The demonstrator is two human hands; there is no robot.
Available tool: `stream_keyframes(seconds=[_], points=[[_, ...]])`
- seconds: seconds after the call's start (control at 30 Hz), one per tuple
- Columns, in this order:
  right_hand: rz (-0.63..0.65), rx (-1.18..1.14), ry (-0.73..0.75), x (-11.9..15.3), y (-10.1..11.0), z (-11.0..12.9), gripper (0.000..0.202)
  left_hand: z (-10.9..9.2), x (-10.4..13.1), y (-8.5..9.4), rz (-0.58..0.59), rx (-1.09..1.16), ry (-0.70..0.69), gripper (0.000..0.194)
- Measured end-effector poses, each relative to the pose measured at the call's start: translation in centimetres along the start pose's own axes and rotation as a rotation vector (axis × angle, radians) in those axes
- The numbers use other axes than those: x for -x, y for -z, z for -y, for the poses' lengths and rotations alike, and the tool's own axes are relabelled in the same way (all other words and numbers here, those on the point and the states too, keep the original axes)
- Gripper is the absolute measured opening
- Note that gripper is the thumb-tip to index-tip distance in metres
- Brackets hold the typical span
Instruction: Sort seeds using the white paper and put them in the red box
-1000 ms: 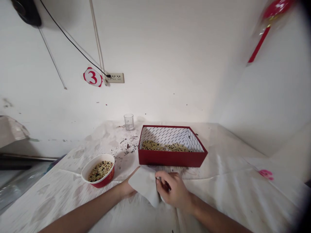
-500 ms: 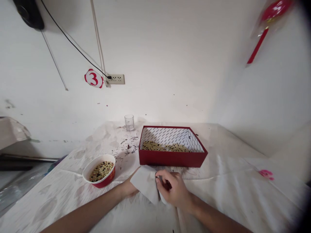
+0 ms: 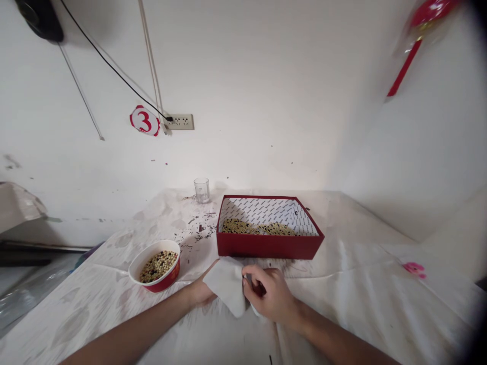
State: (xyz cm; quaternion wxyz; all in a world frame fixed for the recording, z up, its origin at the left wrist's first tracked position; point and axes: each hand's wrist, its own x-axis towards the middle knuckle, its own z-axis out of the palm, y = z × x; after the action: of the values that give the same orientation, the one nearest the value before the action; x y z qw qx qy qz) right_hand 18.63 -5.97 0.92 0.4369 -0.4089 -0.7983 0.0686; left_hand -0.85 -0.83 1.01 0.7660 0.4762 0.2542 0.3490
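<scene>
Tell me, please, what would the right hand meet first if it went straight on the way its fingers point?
Most likely the white sheet, which the right hand seems to touch now. The left hand, partly covered by it, would probably come after; the depth is unclear.

The sheet (image 3: 228,286) looks matt, the box (image 3: 268,247) smooth cardboard, the tumbler (image 3: 202,191) glassy.
</scene>
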Motion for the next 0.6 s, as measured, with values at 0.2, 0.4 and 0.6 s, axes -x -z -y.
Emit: stream_keyframes(seconds=[0.2,0.4,0.6], points=[[0.011,0.008,0.026,0.1,0.0,0.2,0.009,0.2,0.2,0.3,-0.065,-0.012,0.022,0.044],[0.007,0.006,0.032,0.1,0.0,0.0,0.008,0.8,0.0,1.3,-0.083,0.026,0.014,0.04],[-0.013,0.011,0.038,-0.1,0.3,0.4,0.008,1.1,-0.1,1.4,-0.037,0.039,-0.013,0.041]])
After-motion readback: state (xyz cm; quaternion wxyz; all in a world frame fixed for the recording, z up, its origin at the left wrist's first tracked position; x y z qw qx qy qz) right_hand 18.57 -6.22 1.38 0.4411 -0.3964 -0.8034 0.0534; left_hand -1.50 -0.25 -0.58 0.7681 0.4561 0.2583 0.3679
